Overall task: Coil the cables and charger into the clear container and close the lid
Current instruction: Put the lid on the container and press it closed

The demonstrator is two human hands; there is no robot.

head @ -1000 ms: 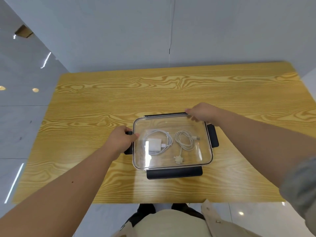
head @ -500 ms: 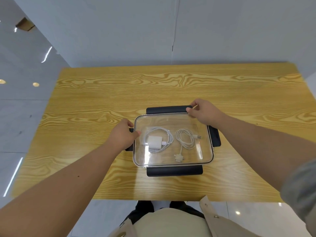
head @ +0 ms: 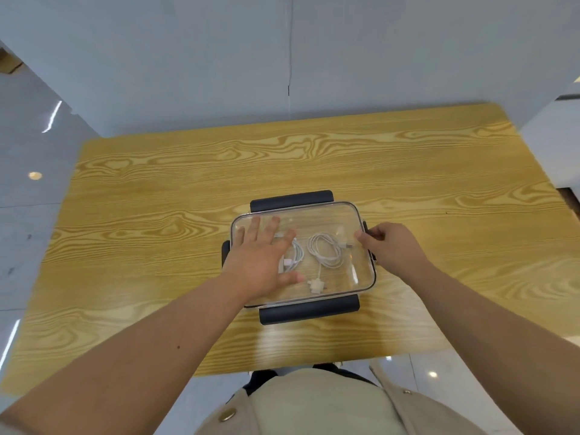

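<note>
1. The clear container [head: 361, 246] sits on the wooden worktop [head: 157, 215], roughly midway between the left and right edges and nearer the near edge than the far edge.
2. The transparent lid [head: 317, 215] lies on top of the container, and the contents are visible through it.
3. Dark latch flaps are visible on the container's sides: the far flap [head: 291, 200] and the near flap [head: 309, 309] both lie splayed outward, flat on the worktop. The left flap [head: 225, 251] is partly hidden by the left hand. The right flap [head: 365, 227] is largely covered by the right hand, and its position cannot be determined.
4. The left hand [head: 262, 262] rests palm-down on the left half of the lid with fingers spread and extended; it grasps nothing.
5. The right hand [head: 389, 246] is at the right edge of the container, fingers curled around the rim and latch area, thumb on the lid edge. Whether it actually grips the flap cannot be determined.
6. A coiled white cable [head: 324, 251] lies inside the container, right of centre, with a small white connector [head: 314, 284] trailing toward the near wall.
7. A second white cable [head: 293, 257] lies in the left part of the container, mostly hidden under the left hand. The charger cannot be made out.
</note>
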